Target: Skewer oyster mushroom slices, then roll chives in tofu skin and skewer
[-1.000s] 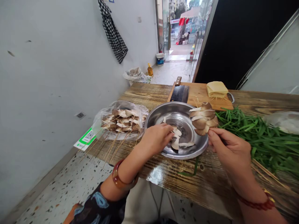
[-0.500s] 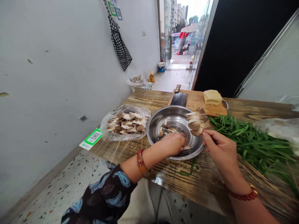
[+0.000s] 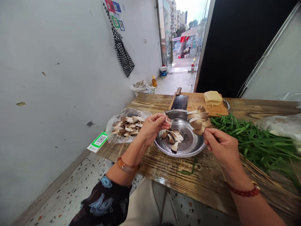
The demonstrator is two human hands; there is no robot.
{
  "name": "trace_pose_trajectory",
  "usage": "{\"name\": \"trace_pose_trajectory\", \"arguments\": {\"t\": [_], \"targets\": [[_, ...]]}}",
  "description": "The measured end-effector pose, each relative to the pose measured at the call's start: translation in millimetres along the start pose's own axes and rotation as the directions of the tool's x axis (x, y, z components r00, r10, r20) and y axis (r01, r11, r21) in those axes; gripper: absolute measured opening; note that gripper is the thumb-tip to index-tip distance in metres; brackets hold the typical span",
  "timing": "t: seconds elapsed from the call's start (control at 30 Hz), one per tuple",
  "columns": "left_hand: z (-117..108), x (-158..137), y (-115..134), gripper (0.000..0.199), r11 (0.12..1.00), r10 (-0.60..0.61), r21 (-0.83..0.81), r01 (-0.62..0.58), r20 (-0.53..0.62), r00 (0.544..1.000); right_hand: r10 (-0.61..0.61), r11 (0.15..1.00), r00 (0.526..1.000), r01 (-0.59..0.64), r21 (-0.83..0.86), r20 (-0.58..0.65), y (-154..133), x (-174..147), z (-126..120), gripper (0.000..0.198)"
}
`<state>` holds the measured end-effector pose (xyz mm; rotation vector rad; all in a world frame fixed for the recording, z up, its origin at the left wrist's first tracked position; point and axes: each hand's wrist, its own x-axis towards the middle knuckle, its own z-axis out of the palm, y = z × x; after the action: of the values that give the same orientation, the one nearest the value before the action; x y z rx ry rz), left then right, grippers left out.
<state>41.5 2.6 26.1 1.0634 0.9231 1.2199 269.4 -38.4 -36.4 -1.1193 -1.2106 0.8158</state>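
Note:
Over the left rim of a steel bowl, my left hand pinches a pale mushroom piece. My right hand, at the bowl's right edge, is closed at the lower end of a mushroom skewer; several brown-capped oyster mushroom pieces are stacked on it, and the stick itself is mostly hidden. A few loose mushroom pieces lie in the bowl. To the left, finished mushroom skewers rest on a clear plastic bag, their sticks pointing toward me.
Behind the bowl lie a cleaver and a stack of tofu sheets on a wooden board. Green leaves cover the right side, with bare sticks beside them. A QR card sits at the table's left edge.
My left hand has risen out of the bowl and moved left, now with a mushroom piece in its fingers. My right hand holds the skewer in nearly the same place.

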Motion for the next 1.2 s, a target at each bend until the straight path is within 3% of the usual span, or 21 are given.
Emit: {"name": "trace_pose_trajectory", "arguments": {"t": [0.23,0.43,0.57,0.87,1.2], "targets": [[7,2,-3,0.020,0.995,0.098,0.015,-0.097,-0.135,0.986,-0.032,0.997,0.988,0.042,-0.059,0.154,-7,-1,0,0.021],[19,-3,3,0.018,0.980,0.036,-0.193,-0.053,-0.091,0.995,-0.119,0.975,0.952,0.166,-0.149,0.282,-19,-4,2,0.021],[23,-4,6,0.018,0.973,0.043,-0.220,-0.064,-0.100,0.994,-0.186,0.944,0.922,0.264,-0.199,0.339,-22,-5,3,0.023],[18,-3,2,0.023,0.968,0.064,-0.220,-0.117,-0.235,0.970,-0.257,0.903,0.887,0.362,-0.232,0.384,-21,-7,7,0.024],[24,-12,-2,0.022,0.970,0.019,-0.234,-0.064,-0.193,0.981,-0.254,0.902,0.908,0.347,-0.258,0.333,-15,-7,6,0.024]]}}
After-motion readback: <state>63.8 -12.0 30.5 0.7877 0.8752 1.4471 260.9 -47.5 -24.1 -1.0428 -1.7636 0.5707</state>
